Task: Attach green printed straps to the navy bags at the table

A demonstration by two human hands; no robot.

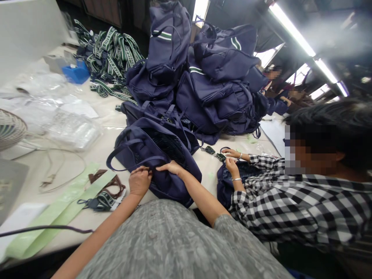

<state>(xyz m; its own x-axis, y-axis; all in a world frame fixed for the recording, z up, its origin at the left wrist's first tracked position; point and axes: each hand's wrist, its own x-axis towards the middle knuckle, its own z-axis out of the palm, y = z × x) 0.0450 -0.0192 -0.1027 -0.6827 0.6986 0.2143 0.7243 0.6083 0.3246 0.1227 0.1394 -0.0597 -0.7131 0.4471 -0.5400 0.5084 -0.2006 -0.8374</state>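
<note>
A navy blue bag [186,166] lies on the table right in front of me, its top gaping and a dark patterned lining [165,143] showing inside. My left hand [140,181] is closed on the near edge of the bag, close to a strap loop. Just to its right my right hand [172,168] pinches the bag's fabric, thumb pointing left, its other fingers partly hidden by the cloth. A navy handle [112,161] arches out over the table on the left side of the bag.
Several navy bags [215,77] are piled behind, beside a heap of green lettered straps [112,54]. At left are clear plastic bags [75,124], a blue container [76,72], a fan [11,130] and green strips [58,205]. A person in checked shirt [290,201] works at right.
</note>
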